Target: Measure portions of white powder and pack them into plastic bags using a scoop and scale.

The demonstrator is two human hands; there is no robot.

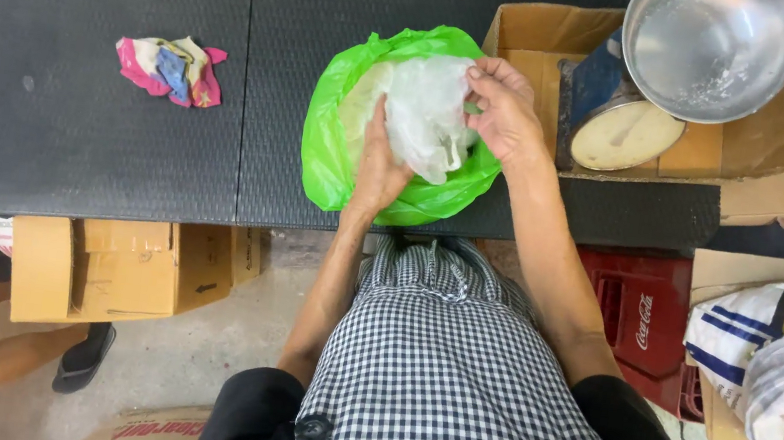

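A clear plastic bag (431, 114) is held over a green plastic bag (338, 168) at the near edge of the dark bench (98, 151). The clear bag's top is pinched by the right hand (505, 114), grip closed on the film. Its lower side is cupped by the left hand (379, 168), grip closed against it. The green bag lies open under both. A crumpled multicoloured cloth (170, 70) is seen well to the left. A cardboard box (725, 143) just right of the green bag holds a dial scale (625, 135) and a metal bowl (712, 50).
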